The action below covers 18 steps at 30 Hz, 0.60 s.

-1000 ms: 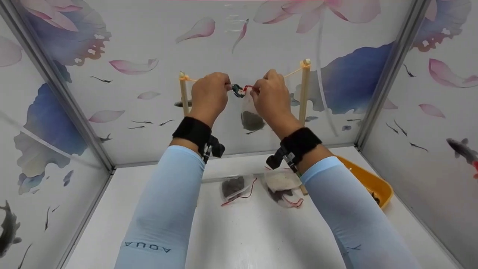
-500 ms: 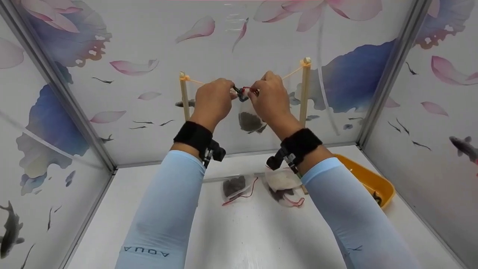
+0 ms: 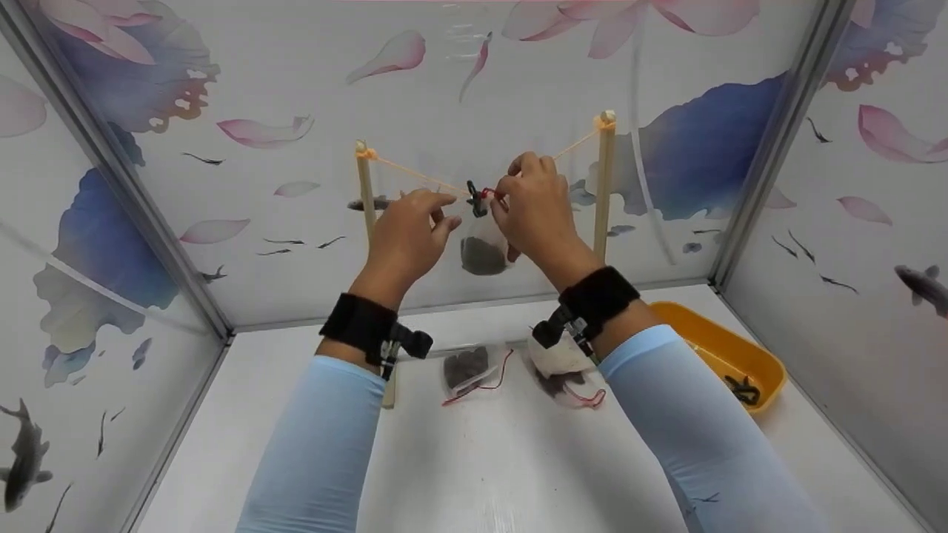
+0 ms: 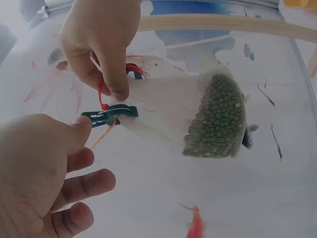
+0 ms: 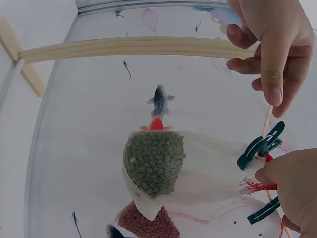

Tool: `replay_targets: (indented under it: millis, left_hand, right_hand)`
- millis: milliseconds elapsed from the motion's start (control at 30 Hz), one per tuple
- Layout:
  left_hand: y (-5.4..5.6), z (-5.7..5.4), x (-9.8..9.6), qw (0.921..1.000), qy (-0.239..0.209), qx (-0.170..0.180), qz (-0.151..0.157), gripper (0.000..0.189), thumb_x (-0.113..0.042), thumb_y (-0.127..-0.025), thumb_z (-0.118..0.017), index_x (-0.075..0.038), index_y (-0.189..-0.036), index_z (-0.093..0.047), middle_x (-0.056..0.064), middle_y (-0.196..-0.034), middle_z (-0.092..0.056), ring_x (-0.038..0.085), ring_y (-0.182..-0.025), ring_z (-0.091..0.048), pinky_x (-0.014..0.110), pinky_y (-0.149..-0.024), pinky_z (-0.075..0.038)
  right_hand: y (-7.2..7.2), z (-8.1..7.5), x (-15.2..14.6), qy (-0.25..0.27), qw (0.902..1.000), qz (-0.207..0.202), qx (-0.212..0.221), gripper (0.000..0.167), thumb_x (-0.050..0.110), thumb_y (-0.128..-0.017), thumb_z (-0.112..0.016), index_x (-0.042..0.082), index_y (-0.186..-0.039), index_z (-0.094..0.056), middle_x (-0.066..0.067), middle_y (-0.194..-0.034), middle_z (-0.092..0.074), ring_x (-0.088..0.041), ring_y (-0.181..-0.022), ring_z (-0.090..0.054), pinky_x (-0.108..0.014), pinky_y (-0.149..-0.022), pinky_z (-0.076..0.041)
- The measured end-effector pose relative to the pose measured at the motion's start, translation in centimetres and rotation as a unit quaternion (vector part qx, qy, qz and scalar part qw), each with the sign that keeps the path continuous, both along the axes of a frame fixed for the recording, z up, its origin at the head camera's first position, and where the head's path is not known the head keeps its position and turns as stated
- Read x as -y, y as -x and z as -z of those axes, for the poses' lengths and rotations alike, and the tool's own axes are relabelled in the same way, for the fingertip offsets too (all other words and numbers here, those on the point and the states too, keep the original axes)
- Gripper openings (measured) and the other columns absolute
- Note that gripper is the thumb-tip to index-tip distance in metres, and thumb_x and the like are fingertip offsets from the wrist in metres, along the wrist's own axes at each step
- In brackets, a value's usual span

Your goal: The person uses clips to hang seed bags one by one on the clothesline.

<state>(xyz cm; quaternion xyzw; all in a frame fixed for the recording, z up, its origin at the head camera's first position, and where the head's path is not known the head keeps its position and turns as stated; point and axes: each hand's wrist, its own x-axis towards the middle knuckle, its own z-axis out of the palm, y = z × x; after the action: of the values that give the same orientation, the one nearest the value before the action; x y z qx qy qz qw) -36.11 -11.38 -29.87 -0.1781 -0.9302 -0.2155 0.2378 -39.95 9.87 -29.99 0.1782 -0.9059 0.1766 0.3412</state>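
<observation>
A sheer drawstring bag of small green beans or pellets point(image 5: 154, 161) hangs from an orange cord point(image 3: 415, 175), a dark green clip point(image 5: 260, 146) at its top. My right hand point(image 3: 539, 203) pinches the bag's top by the red drawstring point(image 5: 260, 186). My left hand point(image 3: 411, 233) is just left of the clip, fingers spread and holding nothing; its thumb overlaps the clip's end in the left wrist view. A second green clip point(image 5: 264, 210) shows beside the right hand. Behind hangs a bag of dark red beans point(image 5: 148, 223), partly hidden.
Two wooden posts point(image 3: 605, 185) hold the cord's ends. On the white table lie a bag with dark contents point(image 3: 466, 370) and a pale bag point(image 3: 559, 359) over another bag. A yellow tray point(image 3: 740, 355) with green clips stands at the right.
My left hand has let go of the clip and drawn down and left, its fingers spreading. The clip now stays on the bag and cord, which sags lower. The right hand keeps its pinch.
</observation>
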Motion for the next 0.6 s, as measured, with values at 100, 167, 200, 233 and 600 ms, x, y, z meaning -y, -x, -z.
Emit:
replay_targets:
  millis: [100, 167, 200, 233, 600]
  left_hand:
    - [-1.1, 2.5, 1.0, 0.9994, -0.032, -0.005, 0.012, 0.032, -0.027, -0.113, -0.074, -0.010, -0.140, -0.080, 0.012, -0.121, -0.079, 0.029, -0.100, -0.078, 0.047, -0.089, -0.065]
    - [-1.8, 4.4, 1.8, 0.9986, -0.050, 0.004, 0.013, 0.030, -0.026, -0.112, -0.076, -0.009, -0.136, -0.081, 0.012, -0.119, -0.079, 0.029, -0.099, -0.078, 0.047, -0.088, -0.065]
    - [-2.2, 5.4, 2.2, 0.9982, -0.057, 0.012, 0.011, 0.029, -0.026, -0.112, -0.076, -0.009, -0.134, -0.082, 0.012, -0.113, -0.078, 0.029, -0.098, -0.078, 0.048, -0.087, -0.065]
    - [-2.5, 6.4, 2.6, 0.9977, -0.064, 0.020, 0.008, 0.028, -0.027, -0.111, -0.076, -0.009, -0.133, -0.082, 0.012, -0.112, -0.077, 0.029, -0.098, -0.077, 0.048, -0.087, -0.065]
    - [-5.2, 19.5, 6.4, 0.9825, -0.097, 0.132, -0.088, 0.028, -0.031, -0.109, -0.079, -0.011, -0.128, -0.083, 0.006, -0.112, -0.077, 0.024, -0.101, -0.076, 0.045, -0.085, -0.063]
  right_hand:
    - [-0.3, 0.6, -0.3, -0.001, 1.0000, 0.000, -0.001, 0.021, 0.027, -0.108, -0.080, 0.008, -0.109, -0.088, -0.017, -0.141, -0.069, -0.040, -0.129, -0.061, -0.056, -0.095, -0.053]
    - [-0.6, 0.9, -0.5, 0.004, 1.0000, 0.001, -0.003, 0.020, 0.026, -0.107, -0.080, 0.009, -0.110, -0.088, -0.016, -0.147, -0.069, -0.040, -0.134, -0.060, -0.057, -0.097, -0.051]
    - [-0.7, 1.1, -0.7, 0.007, 1.0000, 0.002, -0.005, 0.020, 0.026, -0.107, -0.080, 0.009, -0.111, -0.088, -0.016, -0.149, -0.069, -0.040, -0.136, -0.060, -0.057, -0.097, -0.050]
    - [-0.8, 1.3, -0.8, 0.012, 0.9999, 0.000, -0.007, 0.019, 0.026, -0.107, -0.080, 0.009, -0.113, -0.088, -0.015, -0.152, -0.069, -0.040, -0.138, -0.059, -0.057, -0.097, -0.050]
    - [-3.6, 3.8, -5.0, 0.120, 0.9890, -0.042, -0.076, 0.023, 0.025, -0.106, -0.079, 0.009, -0.123, -0.084, -0.015, -0.138, -0.075, -0.039, -0.130, -0.065, -0.060, -0.102, -0.050]
